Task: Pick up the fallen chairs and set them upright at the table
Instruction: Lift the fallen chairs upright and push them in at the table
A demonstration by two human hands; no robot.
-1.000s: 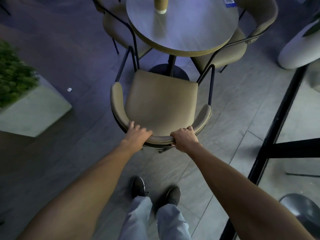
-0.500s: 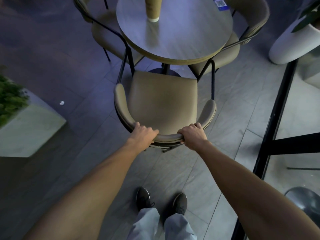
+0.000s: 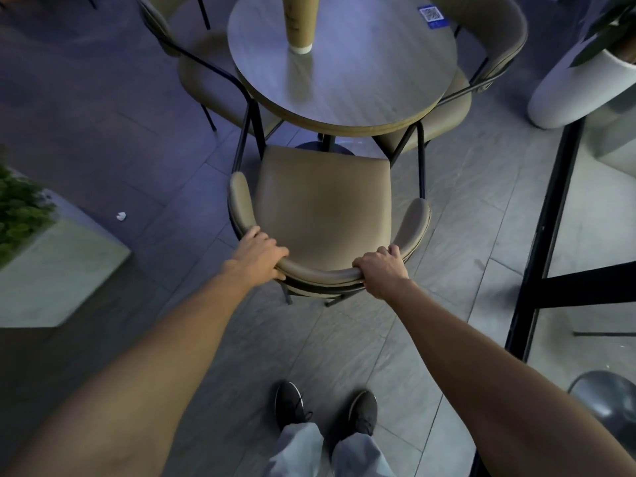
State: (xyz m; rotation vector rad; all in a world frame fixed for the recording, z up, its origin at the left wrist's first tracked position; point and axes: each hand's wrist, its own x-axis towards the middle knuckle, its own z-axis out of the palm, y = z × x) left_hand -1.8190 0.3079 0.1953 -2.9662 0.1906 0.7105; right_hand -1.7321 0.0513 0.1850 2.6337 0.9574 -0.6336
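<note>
A tan padded chair (image 3: 323,204) with a black metal frame stands upright on the tiled floor, its seat front just under the edge of the round wooden table (image 3: 361,87). My left hand (image 3: 261,249) grips the curved backrest at its left end. My right hand (image 3: 382,270) grips the same backrest at its right end. Two more tan chairs stand upright at the table, one at the far left (image 3: 203,67) and one at the far right (image 3: 481,46).
A tall paper cup (image 3: 298,22) and a blue QR sticker (image 3: 430,15) are on the table. A concrete planter with greenery (image 3: 51,270) sits at left, a white plant pot (image 3: 578,87) at upper right, black frame bars (image 3: 547,235) at right. My shoes (image 3: 327,407) are below.
The chair has slid forward toward the table, with its seat front now at the table edge. Both hands kept their hold on the backrest and my feet stepped after it.
</note>
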